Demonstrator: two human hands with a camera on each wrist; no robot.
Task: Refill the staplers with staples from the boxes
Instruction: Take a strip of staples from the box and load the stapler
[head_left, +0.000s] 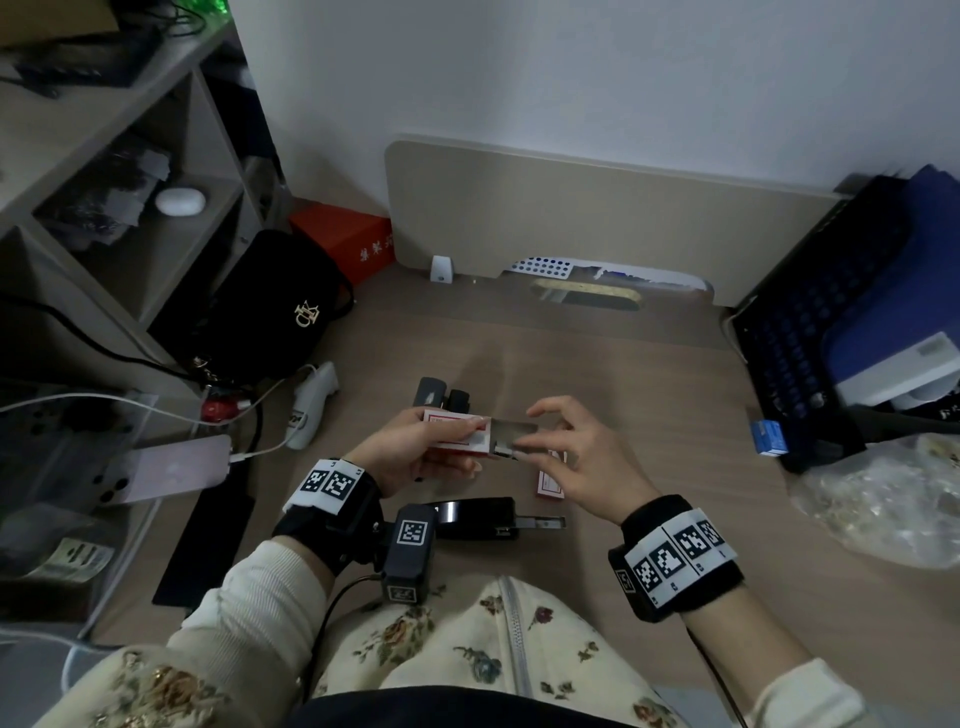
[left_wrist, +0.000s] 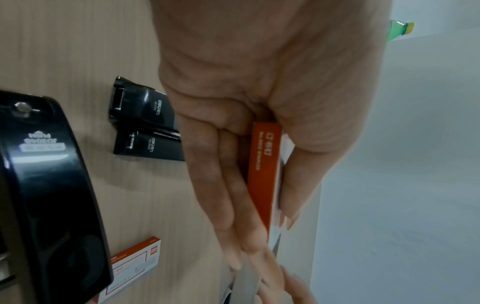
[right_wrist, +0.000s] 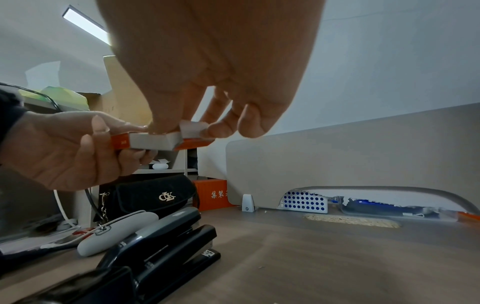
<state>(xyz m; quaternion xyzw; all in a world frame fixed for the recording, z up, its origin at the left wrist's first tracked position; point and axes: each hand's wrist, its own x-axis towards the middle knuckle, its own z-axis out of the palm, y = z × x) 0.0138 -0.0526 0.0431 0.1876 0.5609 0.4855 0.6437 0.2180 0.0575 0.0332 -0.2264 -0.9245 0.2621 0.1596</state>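
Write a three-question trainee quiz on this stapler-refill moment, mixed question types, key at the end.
1. True or false: the left hand holds the staple box above the desk.
2. What is the right hand doing? A) pressing a stapler B) working at the box's open end C) resting on the desk
3. Fill in: the second staple box lies on the ____.

Key: 1 true; 2 B; 3 desk

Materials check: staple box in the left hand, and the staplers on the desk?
Staple box: looks like thin matte cardboard, red-orange print over grey board, with a folded end flap. Staplers: glossy black shells, likely plastic, catching highlights; the near one shows a bare silvery metal rail.
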